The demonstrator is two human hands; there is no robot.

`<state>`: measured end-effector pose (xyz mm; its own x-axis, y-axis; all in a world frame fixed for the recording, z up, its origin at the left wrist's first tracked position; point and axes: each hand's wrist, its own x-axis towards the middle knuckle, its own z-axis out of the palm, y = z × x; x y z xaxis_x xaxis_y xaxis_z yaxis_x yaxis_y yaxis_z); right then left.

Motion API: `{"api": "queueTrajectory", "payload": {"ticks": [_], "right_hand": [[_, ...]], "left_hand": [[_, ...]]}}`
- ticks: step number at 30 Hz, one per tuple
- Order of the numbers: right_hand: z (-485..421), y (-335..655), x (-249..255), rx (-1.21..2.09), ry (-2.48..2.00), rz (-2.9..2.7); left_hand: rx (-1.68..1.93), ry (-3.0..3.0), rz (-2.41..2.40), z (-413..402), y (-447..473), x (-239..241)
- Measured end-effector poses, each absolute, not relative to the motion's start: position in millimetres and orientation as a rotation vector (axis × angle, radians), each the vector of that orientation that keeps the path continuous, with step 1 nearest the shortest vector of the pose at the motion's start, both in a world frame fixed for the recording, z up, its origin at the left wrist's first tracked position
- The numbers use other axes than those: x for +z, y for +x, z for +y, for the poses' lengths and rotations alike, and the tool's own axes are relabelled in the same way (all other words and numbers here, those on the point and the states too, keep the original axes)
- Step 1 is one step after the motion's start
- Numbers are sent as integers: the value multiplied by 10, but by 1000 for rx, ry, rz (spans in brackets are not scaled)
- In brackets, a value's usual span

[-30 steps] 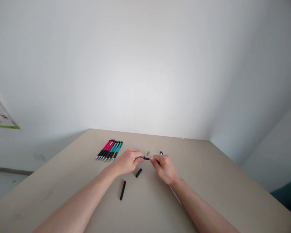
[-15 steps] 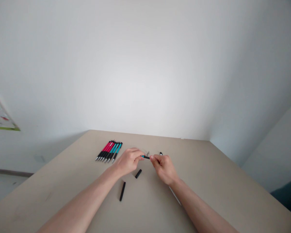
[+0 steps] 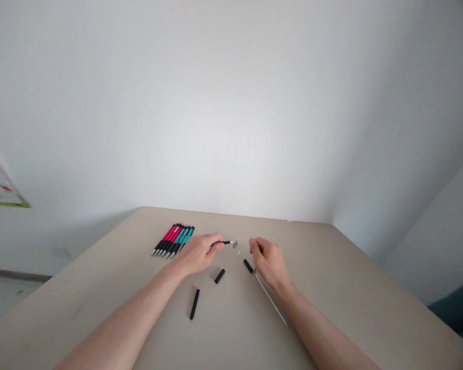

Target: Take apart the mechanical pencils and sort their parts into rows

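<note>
My left hand [image 3: 200, 252] is closed around a pen, whose black section [image 3: 226, 242] sticks out to the right and ends in a thin pale tip. Most of that pen is hidden by my fingers. To the right, apart from the pen, my right hand [image 3: 268, 259] is closed with its thumb pressed on the fingers; whatever it may hold cannot be made out. Just below it lie a short black tube [image 3: 248, 265] and a thin white rod [image 3: 270, 299], possibly a refill. Tiny pieces [image 3: 234, 245] rest between my hands, a small whitish one [image 3: 238, 252] among them.
A row of several red and teal pens [image 3: 173, 240] lies at the back left of the beige table [image 3: 332, 293]. Nearer me are a short black tube [image 3: 219, 276] and a longer black tube [image 3: 195, 304]. A white wall [image 3: 231, 128] borders the table's far edge.
My right hand has come off the pen and moved slightly right. The pen's pale tip now shows. The short black tube near my right hand has come into fuller view.
</note>
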<state>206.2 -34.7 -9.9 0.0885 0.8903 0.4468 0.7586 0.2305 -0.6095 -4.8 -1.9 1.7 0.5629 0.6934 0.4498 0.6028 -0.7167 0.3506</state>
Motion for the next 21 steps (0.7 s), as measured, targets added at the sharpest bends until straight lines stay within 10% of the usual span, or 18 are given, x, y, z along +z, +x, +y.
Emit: {"api": "queueTrajectory", "payload": {"ticks": [21], "right_hand": [[-325,2084,-111,268,-1847,-1894]], "left_hand": [[815,2571,1024,22,-75,-26]]}}
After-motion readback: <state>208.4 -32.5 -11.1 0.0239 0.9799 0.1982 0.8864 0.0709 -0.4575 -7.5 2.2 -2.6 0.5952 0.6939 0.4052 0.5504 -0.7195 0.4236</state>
